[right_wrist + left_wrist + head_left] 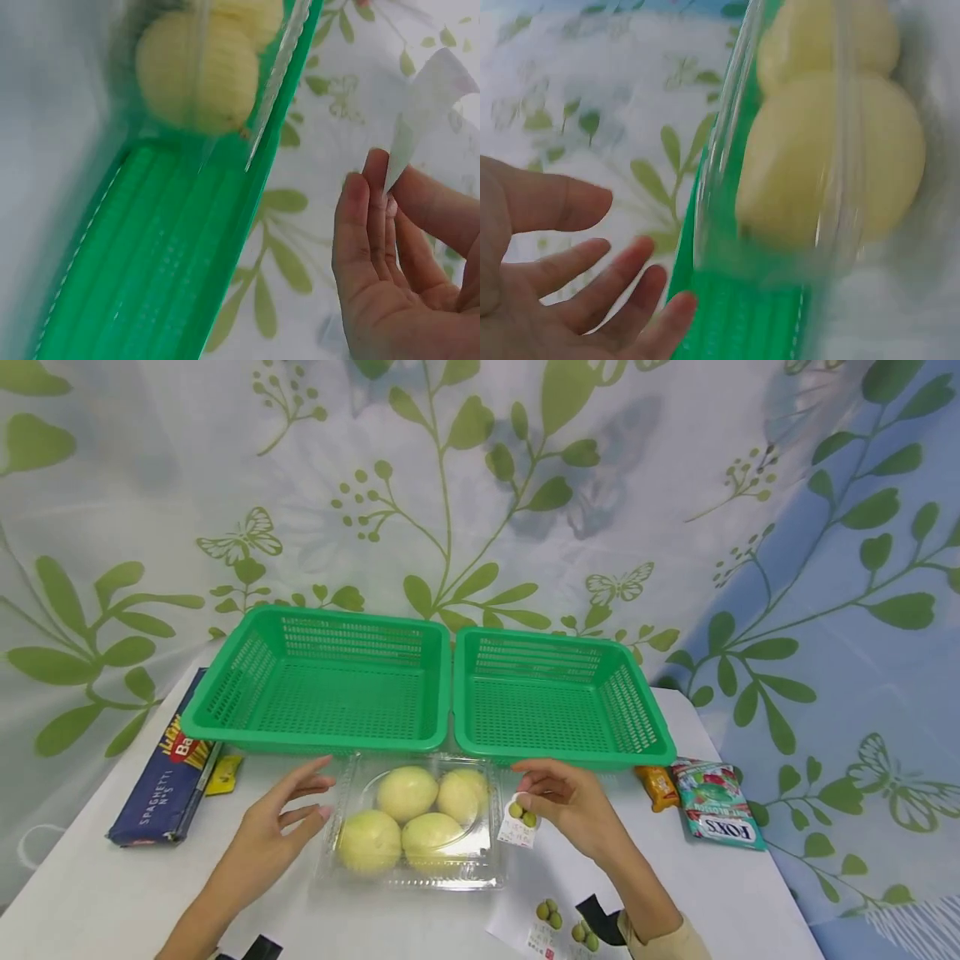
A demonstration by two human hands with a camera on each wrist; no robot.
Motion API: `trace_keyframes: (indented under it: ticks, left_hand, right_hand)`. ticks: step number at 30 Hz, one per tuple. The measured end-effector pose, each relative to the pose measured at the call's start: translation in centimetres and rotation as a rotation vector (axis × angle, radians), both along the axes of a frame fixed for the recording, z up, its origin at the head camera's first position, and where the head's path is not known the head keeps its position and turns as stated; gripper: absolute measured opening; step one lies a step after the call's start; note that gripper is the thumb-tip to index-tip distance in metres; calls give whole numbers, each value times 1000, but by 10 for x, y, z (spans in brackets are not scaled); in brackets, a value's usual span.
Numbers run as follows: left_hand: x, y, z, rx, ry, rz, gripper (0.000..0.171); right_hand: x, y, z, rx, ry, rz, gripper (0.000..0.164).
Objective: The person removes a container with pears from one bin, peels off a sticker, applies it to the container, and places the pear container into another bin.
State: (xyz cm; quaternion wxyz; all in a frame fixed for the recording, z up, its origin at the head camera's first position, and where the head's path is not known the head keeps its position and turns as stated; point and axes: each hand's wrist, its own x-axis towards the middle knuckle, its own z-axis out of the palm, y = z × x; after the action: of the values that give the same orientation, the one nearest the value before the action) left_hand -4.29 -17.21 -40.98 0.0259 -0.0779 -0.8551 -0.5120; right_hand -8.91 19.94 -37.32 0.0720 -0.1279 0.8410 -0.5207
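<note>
A clear plastic box (442, 883) stands on the white table, its lid apparently down over several pale yellow-green round fruits (407, 793). My right hand (576, 810), just beyond the box's right side, pinches a small sticker (516, 835) with a fruit picture between thumb and fingertips. The sticker (431, 97) curls a little in the right wrist view. My left hand (266, 831) hovers beside the box's left side with fingers spread, holding nothing. In the left wrist view, a gap shows between that hand (577, 277) and the box.
Two green baskets (348, 697) (536, 714) stand behind the box. At left lie a blue spaghetti pack (161, 785) and a yellow packet (223, 775). At right are an orange packet (657, 788) and a Fox's bag (716, 802). A sticker sheet (517, 914) lies in front.
</note>
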Motion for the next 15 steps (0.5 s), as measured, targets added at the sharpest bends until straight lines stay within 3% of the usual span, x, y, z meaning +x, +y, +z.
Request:
trace_keyframes:
  ticks: [4,10,15]
  left_hand:
    - [8,30,3,-81,218,-13,57]
    - [13,61,-1,-143,373,-82,64]
    - [14,73,-12,-191,472,-158,63]
  right_hand:
    - [-7,-29,7,-31,3,17,30]
    - [-18,-74,12,-19,16,117,25]
    - [-26,-100,11,88,76,207,22]
